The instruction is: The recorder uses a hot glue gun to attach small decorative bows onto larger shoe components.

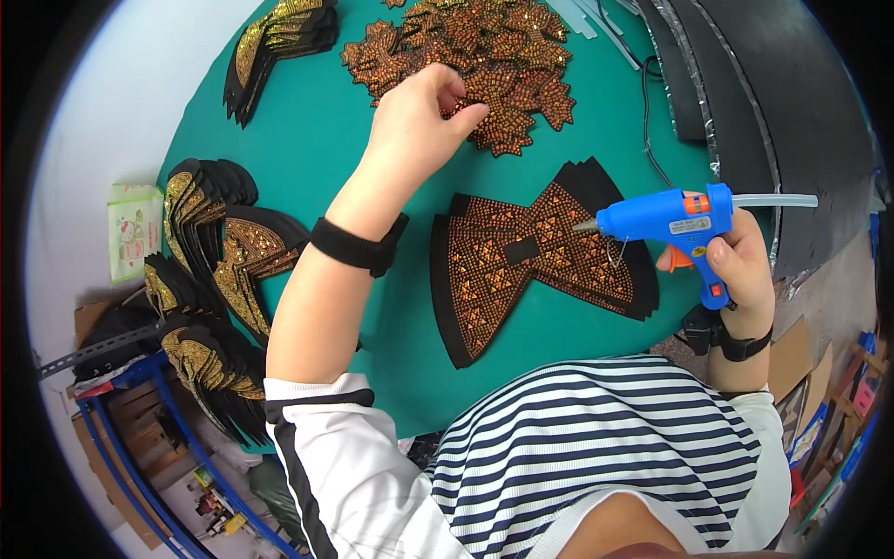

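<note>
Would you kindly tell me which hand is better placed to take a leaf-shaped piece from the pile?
Probably the left hand: it is at the pile of leaf-shaped pieces, while the right hand grips the blue glue gun.

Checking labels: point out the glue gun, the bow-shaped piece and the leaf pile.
Glue gun (666, 216): head view, blue body.
Bow-shaped piece (521, 251): head view, black centre patch.
Leaf pile (503, 58): head view, middle of the heap.

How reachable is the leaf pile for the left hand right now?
Likely yes: the left hand hovers at the near edge of the leaf pile, with nothing visible between them. The glue gun, in the right hand, sits well aside.
</note>
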Tool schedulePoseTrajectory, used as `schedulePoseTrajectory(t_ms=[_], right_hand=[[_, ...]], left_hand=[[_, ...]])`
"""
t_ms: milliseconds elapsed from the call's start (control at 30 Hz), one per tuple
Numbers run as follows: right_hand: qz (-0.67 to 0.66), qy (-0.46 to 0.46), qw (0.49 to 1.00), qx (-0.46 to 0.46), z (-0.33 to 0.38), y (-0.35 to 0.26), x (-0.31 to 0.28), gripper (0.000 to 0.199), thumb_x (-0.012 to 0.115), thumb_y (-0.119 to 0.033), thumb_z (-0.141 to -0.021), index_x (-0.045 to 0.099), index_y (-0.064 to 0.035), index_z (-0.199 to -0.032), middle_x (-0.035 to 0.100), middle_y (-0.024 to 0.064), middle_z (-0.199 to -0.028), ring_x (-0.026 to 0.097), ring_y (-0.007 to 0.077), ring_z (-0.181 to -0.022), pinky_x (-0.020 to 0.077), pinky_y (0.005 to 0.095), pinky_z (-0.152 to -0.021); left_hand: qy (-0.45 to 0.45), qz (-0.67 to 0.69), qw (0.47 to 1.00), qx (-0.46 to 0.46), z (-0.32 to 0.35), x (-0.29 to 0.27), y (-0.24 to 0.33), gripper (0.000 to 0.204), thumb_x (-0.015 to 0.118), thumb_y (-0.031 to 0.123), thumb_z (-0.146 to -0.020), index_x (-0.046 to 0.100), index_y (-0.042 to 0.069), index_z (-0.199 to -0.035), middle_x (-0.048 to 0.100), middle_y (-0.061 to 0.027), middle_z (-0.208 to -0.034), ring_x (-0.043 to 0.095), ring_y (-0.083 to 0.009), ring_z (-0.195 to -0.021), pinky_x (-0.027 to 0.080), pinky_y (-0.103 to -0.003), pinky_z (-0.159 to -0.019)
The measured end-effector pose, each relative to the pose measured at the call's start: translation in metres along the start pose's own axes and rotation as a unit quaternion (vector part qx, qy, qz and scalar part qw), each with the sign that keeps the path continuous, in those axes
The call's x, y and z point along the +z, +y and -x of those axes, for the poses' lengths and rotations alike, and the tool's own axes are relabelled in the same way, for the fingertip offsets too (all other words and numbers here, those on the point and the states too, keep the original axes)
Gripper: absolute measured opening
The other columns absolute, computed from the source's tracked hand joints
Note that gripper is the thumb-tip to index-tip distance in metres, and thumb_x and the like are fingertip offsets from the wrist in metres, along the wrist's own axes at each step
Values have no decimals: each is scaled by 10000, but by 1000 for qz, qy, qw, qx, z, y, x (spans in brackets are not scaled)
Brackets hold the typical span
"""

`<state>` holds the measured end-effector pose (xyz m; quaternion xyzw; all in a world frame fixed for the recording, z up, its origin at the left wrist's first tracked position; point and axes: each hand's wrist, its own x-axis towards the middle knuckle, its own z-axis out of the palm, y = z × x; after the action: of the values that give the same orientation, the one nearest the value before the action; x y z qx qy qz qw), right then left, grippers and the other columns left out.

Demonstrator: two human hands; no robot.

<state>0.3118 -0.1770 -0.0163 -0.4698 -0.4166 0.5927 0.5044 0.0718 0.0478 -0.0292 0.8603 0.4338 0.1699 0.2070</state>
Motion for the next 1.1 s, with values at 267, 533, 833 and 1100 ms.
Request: schedulePoseTrajectory(t_ms=[267, 533, 833, 1100], right_hand=[[-4, 17, 1000, -7, 2, 0, 3, 523, 599, -321, -794, 479, 60, -1130, 591, 165, -963, 614, 223, -776, 487, 323, -718], [11, 3, 1000, 10, 2, -3, 14, 520, 609, -328, -793, 492, 57, -1123, 595, 154, -954, 610, 205, -781, 482, 293, -710], [40, -21, 999, 16, -6, -7, 30, 514, 596, -330, -800, 492, 56, -1122, 595, 153, -948, 606, 204, -787, 480, 304, -719], [81, -27, 995, 48, -12, -10, 44, 511, 591, -324, -804, 487, 56, -1130, 594, 148, -933, 594, 190, -799, 471, 295, -720]], left_hand=[[39, -186, 958, 214, -18, 16, 8, 374, 685, 179, -694, 586, 161, -1055, 518, -77, -937, 500, -259, -925, 461, -337, -774], [2, 12, 994, 110, -19, -10, 1, 198, 683, 141, -694, 604, 64, -859, 597, -11, -735, 519, -116, -637, 450, -260, -607], [-78, 272, 953, -112, 25, -48, -34, 174, 626, 141, -792, 607, 37, -930, 571, 37, -776, 463, -35, -641, 380, -184, -563], [-100, 417, 895, -121, 68, -42, -34, 172, 626, 152, -789, 608, 64, -935, 562, 38, -752, 447, -29, -605, 361, -172, -517]])
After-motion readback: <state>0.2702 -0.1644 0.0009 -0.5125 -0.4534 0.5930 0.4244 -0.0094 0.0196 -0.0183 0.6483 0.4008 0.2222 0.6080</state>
